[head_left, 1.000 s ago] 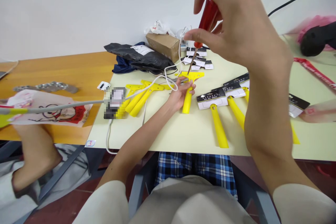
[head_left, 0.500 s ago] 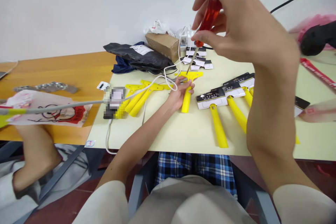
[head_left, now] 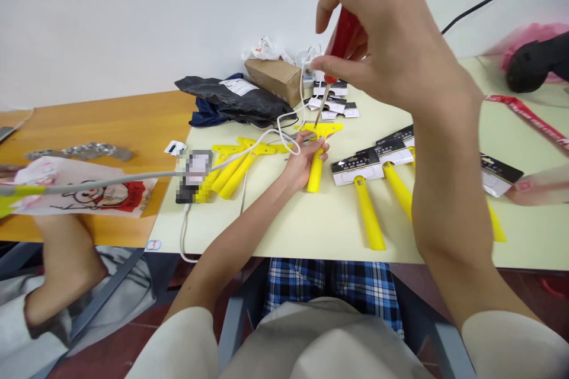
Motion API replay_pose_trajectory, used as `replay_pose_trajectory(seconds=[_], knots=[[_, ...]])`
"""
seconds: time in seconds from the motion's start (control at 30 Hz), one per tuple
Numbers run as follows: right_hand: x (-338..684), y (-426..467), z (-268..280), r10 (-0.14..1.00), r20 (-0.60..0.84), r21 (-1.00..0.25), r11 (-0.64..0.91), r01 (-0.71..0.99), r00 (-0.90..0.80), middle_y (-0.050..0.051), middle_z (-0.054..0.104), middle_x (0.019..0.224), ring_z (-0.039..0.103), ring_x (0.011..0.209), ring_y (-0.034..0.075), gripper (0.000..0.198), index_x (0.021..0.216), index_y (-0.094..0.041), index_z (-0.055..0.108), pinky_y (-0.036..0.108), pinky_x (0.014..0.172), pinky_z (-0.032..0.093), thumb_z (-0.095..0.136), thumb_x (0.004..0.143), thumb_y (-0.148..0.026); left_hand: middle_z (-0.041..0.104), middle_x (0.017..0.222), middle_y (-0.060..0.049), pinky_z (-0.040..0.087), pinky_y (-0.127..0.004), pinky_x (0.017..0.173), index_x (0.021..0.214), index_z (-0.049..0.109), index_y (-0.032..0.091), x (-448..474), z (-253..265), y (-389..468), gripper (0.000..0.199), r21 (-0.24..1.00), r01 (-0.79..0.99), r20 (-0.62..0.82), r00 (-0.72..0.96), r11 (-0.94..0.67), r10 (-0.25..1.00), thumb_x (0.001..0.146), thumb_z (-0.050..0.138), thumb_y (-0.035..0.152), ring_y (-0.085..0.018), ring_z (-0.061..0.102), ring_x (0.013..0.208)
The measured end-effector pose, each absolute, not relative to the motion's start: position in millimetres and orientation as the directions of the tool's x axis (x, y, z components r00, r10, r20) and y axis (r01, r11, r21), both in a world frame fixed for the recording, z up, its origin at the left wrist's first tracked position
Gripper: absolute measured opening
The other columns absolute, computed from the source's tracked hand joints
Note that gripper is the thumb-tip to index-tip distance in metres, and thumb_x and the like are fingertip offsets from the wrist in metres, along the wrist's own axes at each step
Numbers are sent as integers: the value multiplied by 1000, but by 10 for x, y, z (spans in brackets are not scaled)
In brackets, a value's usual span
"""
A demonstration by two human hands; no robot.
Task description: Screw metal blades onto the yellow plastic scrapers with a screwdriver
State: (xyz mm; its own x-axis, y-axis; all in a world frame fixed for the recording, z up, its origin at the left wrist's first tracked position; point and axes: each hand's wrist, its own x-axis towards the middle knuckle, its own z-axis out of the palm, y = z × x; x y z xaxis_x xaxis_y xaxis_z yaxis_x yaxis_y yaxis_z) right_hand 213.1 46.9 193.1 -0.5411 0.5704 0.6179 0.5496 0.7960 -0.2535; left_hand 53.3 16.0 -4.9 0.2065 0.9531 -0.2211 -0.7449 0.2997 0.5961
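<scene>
My left hand is closed around the handle of a yellow scraper, whose wide head points toward the wall. A screwdriver with a red handle is in my right hand, its fingers curled round the grip. The metal shaft slants down and its tip meets the scraper's head; the fastener there is too small to make out. Left of my left hand lie several yellow scrapers in a pile. To the right, yellow scrapers with black-and-white cards on their heads lie side by side, partly behind my right forearm.
A black plastic parcel, a cardboard box and a stack of cards stand along the wall. A white cable crosses the table. At left are a plastic bag and another person's arm; a red strap lies right.
My right hand has shifted slightly left and turned about the screwdriver handle, while the tip stays on the scraper head. My left hand keeps its hold on the scraper.
</scene>
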Motion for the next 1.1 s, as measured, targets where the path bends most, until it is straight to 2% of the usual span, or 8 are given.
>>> replay_pose_trajectory(seconds=[0.07, 0.2, 0.3, 0.53, 0.67, 0.77, 0.9, 1.1], knots=[[2125, 484, 1916, 603, 584, -280, 779, 562, -544, -2, 65, 90, 65, 82, 23, 38, 128, -31, 55, 42, 84, 56, 75, 96, -25, 71, 115, -2, 42, -16, 63, 108, 53, 28, 535, -59, 162, 46, 612, -735, -217, 200, 293, 955, 80, 81, 4, -8, 66, 78], [2187, 512, 1893, 578, 504, -371, 816, 444, -642, 0, 68, 112, 69, 95, 22, 55, 134, -31, 49, 38, 80, 59, 67, 88, -8, 70, 115, -2, 42, -16, 63, 111, 54, 29, 534, -64, 173, 45, 631, -726, -224, 166, 273, 960, 82, 79, 6, -8, 68, 81], [2199, 514, 1882, 564, 575, -317, 822, 474, -593, -5, 69, 102, 70, 89, 20, 55, 132, -32, 54, 37, 83, 60, 71, 87, -5, 71, 116, -2, 43, -17, 63, 112, 54, 30, 538, -54, 162, 48, 638, -722, -213, 168, 267, 962, 81, 81, 6, -8, 67, 79], [2179, 543, 1902, 580, 642, -223, 767, 601, -502, -4, 63, 87, 63, 77, 19, 43, 127, -27, 57, 43, 89, 58, 83, 93, -27, 71, 113, -1, 42, -18, 63, 113, 54, 30, 539, -30, 137, 55, 562, -782, -217, 176, 270, 960, 77, 84, 2, -8, 67, 77], [2267, 536, 1942, 579, 537, -300, 811, 502, -614, 0, 67, 117, 68, 100, 20, 64, 140, -34, 49, 36, 91, 60, 74, 86, -8, 71, 110, -1, 42, -17, 63, 109, 53, 29, 533, -20, 140, 52, 566, -782, -224, 159, 261, 961, 77, 84, 3, -9, 68, 77], [2260, 490, 1967, 584, 574, -388, 811, 438, -573, -1, 69, 113, 71, 101, 19, 63, 137, -31, 57, 34, 92, 62, 71, 83, -3, 71, 110, 0, 43, -17, 63, 110, 54, 30, 533, -7, 132, 52, 561, -787, -229, 153, 259, 961, 77, 84, 2, -8, 68, 77], [2154, 481, 1945, 574, 616, -383, 817, 432, -539, -3, 68, 96, 70, 85, 22, 47, 122, -31, 62, 41, 86, 62, 82, 82, -15, 71, 110, 0, 44, -17, 61, 109, 52, 29, 540, 3, 122, 53, 547, -793, -213, 178, 268, 961, 77, 84, 1, -9, 69, 75], [2091, 555, 1897, 619, 604, -340, 770, 540, -502, -4, 67, 86, 63, 71, 24, 42, 107, -34, 51, 42, 69, 51, 86, 84, -36, 71, 113, -2, 44, -17, 61, 110, 53, 28, 558, 3, 118, 54, 517, -794, -289, 190, 320, 938, 75, 81, -2, -9, 68, 75]])
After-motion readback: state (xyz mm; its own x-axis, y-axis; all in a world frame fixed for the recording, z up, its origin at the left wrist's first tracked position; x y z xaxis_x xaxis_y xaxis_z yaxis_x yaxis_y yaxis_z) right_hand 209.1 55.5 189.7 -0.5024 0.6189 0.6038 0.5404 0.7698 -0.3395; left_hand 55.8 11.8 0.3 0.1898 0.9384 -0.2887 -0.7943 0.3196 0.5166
